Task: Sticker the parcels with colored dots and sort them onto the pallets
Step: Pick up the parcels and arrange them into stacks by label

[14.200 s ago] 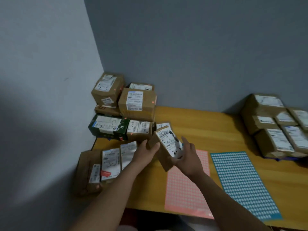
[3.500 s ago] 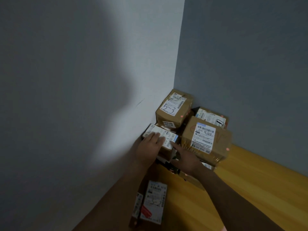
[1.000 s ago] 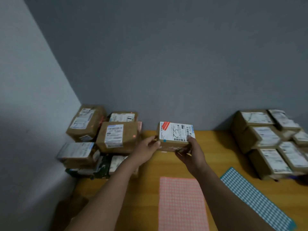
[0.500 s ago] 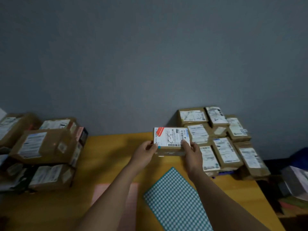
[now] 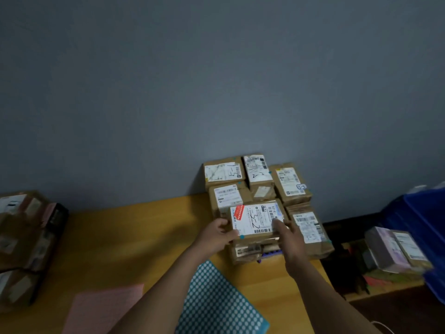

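A small brown parcel [image 5: 255, 220] with a white label, a red tag and a blue dot at its near left corner is held between both hands. My left hand [image 5: 216, 236] grips its left side, my right hand [image 5: 285, 235] its right side. The parcel sits over the front of the right stack of parcels [image 5: 292, 182], above a lower box [image 5: 250, 251]; whether it rests on that box I cannot tell. A blue dot sheet [image 5: 216, 302] lies under my forearms, a pink dot sheet [image 5: 101, 309] to its left.
The wooden table [image 5: 134, 237] runs along a grey wall. A second pile of parcels [image 5: 26, 237] stands at the far left. Right of the table are blue bins [image 5: 423, 225] and boxes [image 5: 395, 251] on a low shelf.
Both hands have carried the labelled parcel from the table's middle to the right, over the right stack. The view has swung right with it.
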